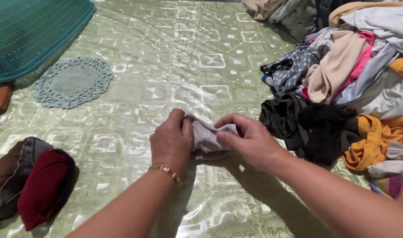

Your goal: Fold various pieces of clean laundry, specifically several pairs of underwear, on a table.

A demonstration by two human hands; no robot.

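Grey cloth (208,140) is what I see bunched between my left hand (171,142) and right hand (250,141), both sets of fingers clenched on it above the bench (175,66).

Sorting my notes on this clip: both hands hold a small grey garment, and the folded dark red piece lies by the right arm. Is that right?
Not quite. In the head view both hands, left and right, hold the grey garment, but the folded dark red piece lies by the left arm.

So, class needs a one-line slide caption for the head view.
Both hands, left and right, fold a small grey cloth beside a clothes pile.
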